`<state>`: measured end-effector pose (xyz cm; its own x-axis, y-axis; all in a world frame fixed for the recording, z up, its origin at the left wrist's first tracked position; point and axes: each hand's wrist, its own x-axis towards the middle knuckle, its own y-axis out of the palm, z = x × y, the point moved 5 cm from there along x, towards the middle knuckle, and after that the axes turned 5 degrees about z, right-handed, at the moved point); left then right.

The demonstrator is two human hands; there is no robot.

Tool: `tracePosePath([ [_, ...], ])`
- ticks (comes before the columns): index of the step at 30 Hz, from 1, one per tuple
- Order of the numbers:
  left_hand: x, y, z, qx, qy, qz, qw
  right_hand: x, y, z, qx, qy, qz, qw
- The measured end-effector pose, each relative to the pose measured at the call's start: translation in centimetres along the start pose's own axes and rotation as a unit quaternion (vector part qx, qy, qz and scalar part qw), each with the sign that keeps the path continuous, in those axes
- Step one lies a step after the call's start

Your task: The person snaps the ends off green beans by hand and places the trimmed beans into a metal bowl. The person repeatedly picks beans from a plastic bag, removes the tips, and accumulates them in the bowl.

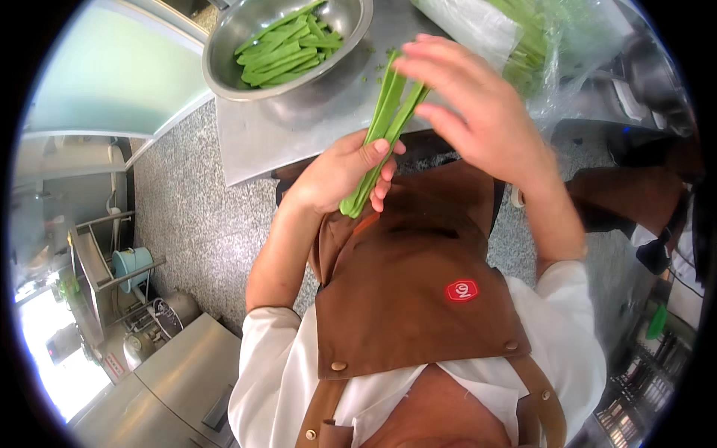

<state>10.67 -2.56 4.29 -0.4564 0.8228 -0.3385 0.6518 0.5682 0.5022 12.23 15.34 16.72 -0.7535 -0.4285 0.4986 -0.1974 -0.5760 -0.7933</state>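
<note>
My left hand (pixel 358 168) grips a small bundle of flat green bean pods (pixel 386 115) around their lower part, thumb on top. The pods slant up and to the right, their far ends over the steel table. At those far ends is my right hand (pixel 465 101), slightly blurred, fingers spread from the thumb. Its fingertips overlap the pod tips, and whether they touch is unclear. More flat green bean pods (pixel 285 53) lie heaped in a stainless steel bowl (pixel 221 70) at the upper left.
Small green trimmings (pixel 364 79) dot the stainless steel table (pixel 313 131). A clear plastic bag (pixel 552 73) with green vegetables stands at the upper right. To the right, a person in brown clothing (pixel 622 196) is partly visible. A blue bucket (pixel 131 266) stands farther off at left.
</note>
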Motion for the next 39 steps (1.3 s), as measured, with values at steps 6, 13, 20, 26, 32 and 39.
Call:
tracePosePath([
  [6, -1.0, 0.2, -0.2, 0.054, -0.025, 0.094, 0.994, -1.1, 3.9, 2.7, -0.088, -0.140, 0.123, 0.978],
  [13, -1.4, 1.2, -0.4, 0.252, -0.031, -0.001, 0.967, -2.3, 5.1, 2.2, -0.082, -0.092, 0.237, 0.964],
  [20, -1.1, 1.1, -1.1, 0.543, 0.048, -0.003, 0.838, -3.9, 7.0, 1.0, -0.052, -0.081, 0.277, 0.956],
  [26, 0.4, 2.0, -0.2, 0.588, 0.077, -0.020, 0.805, -6.1, 8.1, -0.5, -0.024, -0.088, 0.239, 0.967],
  [32, -0.2, 1.9, -0.3, 0.626, 0.101, -0.030, 0.773, -6.2, 7.9, -0.8, 0.035, -0.060, 0.223, 0.972],
  [39, -2.5, 1.8, 0.1, 0.514, 0.082, 0.008, 0.854, -7.0, 7.8, 0.6, 0.131, -0.006, 0.231, 0.964],
])
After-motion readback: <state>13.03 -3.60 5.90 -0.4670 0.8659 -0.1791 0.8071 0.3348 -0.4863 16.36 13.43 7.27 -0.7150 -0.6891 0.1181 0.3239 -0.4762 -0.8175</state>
